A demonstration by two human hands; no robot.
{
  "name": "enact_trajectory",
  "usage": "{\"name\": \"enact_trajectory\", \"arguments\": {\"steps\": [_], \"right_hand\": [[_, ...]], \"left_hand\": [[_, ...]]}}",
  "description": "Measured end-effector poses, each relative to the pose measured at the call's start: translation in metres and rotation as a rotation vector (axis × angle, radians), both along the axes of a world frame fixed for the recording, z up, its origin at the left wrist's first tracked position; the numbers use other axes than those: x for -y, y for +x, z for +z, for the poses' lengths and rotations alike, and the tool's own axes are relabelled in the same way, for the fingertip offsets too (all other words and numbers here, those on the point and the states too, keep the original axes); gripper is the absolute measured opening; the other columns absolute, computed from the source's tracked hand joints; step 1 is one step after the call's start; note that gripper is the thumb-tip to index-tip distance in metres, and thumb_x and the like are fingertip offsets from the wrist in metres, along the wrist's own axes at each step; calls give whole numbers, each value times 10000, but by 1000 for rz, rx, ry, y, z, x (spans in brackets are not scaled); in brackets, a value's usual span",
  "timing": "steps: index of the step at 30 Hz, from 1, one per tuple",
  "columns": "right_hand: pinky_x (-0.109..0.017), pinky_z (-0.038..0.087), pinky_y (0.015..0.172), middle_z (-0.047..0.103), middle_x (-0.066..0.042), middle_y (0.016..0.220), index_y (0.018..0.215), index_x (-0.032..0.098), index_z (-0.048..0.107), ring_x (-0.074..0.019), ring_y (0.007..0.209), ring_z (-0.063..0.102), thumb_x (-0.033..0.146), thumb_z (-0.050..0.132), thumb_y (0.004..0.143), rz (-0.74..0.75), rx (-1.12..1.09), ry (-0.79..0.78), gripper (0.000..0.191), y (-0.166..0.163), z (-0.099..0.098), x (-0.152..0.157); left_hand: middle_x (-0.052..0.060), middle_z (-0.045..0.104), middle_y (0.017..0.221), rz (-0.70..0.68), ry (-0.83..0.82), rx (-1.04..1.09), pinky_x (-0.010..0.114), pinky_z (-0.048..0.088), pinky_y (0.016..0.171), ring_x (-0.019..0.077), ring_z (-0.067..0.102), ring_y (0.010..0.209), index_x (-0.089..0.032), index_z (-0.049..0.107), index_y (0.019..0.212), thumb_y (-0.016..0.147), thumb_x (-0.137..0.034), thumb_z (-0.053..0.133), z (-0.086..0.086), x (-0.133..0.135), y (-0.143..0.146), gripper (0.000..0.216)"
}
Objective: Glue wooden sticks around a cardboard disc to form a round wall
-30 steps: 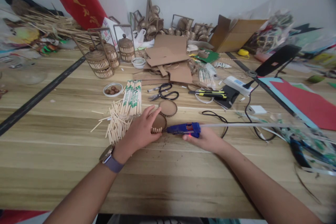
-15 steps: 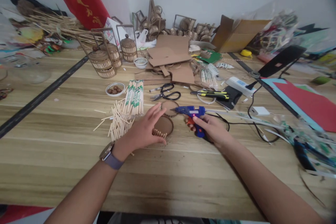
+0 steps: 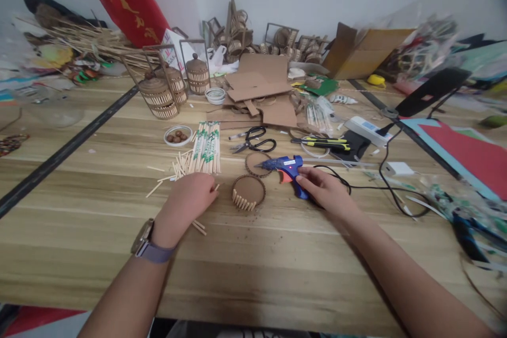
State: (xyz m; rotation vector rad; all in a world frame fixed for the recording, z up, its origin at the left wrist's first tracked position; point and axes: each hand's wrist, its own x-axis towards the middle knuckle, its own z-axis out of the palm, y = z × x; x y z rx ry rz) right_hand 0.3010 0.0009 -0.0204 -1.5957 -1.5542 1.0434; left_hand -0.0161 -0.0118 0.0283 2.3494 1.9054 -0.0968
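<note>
My left hand (image 3: 190,199) is closed over the heap of short wooden sticks (image 3: 182,165), and the tip of one stick (image 3: 216,187) pokes out at its fingertips. To its right lies a round brown cardboard disc (image 3: 249,188) with a dark braided rim; a row of short sticks stands along its near left edge. A second, similar disc (image 3: 256,162) is just behind it, partly covered by the nozzle of a blue glue gun (image 3: 291,165). My right hand (image 3: 327,191) holds the gun loosely at the back of its handle, fingers off the orange trigger. A red light shows on the gun.
Behind are wrapped stick bundles (image 3: 206,147), a bowl of brown beads (image 3: 178,135), black scissors (image 3: 253,140) and cardboard pieces (image 3: 259,79). Finished small lidded baskets (image 3: 158,96) stand at back left. A yellow-black cutter (image 3: 320,143), power strip (image 3: 366,131) and cable (image 3: 380,186) lie right.
My left hand has moved left from above the near disc to the stick heap and closed. My right hand has slid back from the trigger on the glue gun.
</note>
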Motion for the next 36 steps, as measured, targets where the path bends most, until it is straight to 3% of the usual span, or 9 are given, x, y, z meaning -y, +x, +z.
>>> {"name": "enact_trajectory", "arguments": {"steps": [6,13,18,21,23,29,36], "right_hand": [[-343,558,709,746,-82,925,1050,175,674,-217,785,682,570,653,775,-19,67,51,482,-3,3,2],[-323,472,606,711,-71,870,990,178,691,-183,641,581,532,588,832,-85,167,148,401,-6,7,7],[-367,476,733,707,-75,902,935,204,695,-218,753,598,469,544,894,-84,287,349,308,-13,15,16],[-370,478,796,705,-71,876,887,221,685,-232,828,614,399,535,912,11,320,494,234,-26,23,24],[-358,486,792,705,-69,853,906,222,677,-225,824,622,364,535,918,115,312,537,201,-39,29,28],[-282,509,670,712,-47,865,1120,193,638,-169,732,631,290,572,907,323,140,442,243,-82,47,35],[-239,478,618,685,-13,759,857,195,639,-137,673,616,227,573,891,410,-4,450,80,-95,55,34]], "left_hand": [[114,720,737,-64,-23,-45,319,451,594,270,688,707,-182,708,708,803,-130,506,-5,9,11,228],[113,708,724,-35,-26,-36,314,456,614,264,690,729,-190,710,726,798,-184,527,-10,11,19,197],[73,711,734,91,45,100,300,404,577,240,661,701,-205,668,711,782,-227,525,0,2,15,162],[22,695,720,145,170,278,279,386,572,197,623,667,-213,633,704,771,-226,552,4,2,15,106],[1,662,673,102,287,393,265,383,571,172,595,636,-209,612,703,772,-214,563,3,5,17,85],[-24,604,646,-260,574,619,230,380,540,120,530,561,-195,574,739,777,-142,528,-3,22,32,79],[-5,593,662,-403,583,646,254,408,537,149,561,603,-196,553,732,849,-153,547,-5,27,40,125]]}}
